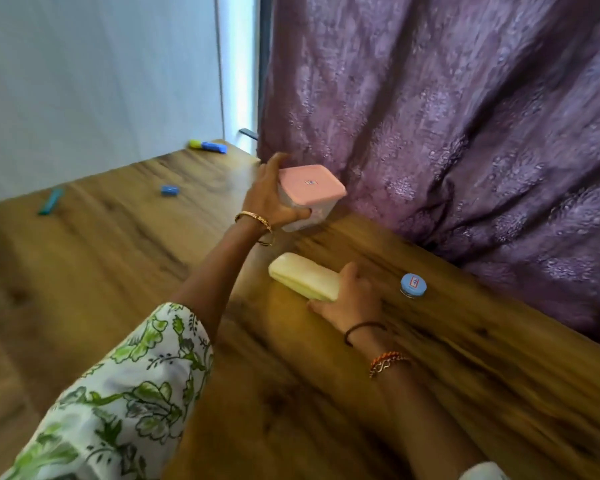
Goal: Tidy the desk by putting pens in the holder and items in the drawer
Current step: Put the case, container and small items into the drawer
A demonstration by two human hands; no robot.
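The left hand (269, 199) grips a clear box (309, 202) with a pink lid, fingers wrapped round its near side and thumb reaching over the far edge; the box is tilted and seems lifted just off the desk (118, 258), close to the purple curtain (465, 133). Nearer than the box, the right hand (352, 301) closes its fingers on the end of a pale yellow case (303, 277) lying on the desk. Right of the case stands a small jar (413, 285) with a blue cap. Far left of the box lie a teal pen (51, 201), a blue cap (169, 190) and a blue-yellow marker (208, 146).
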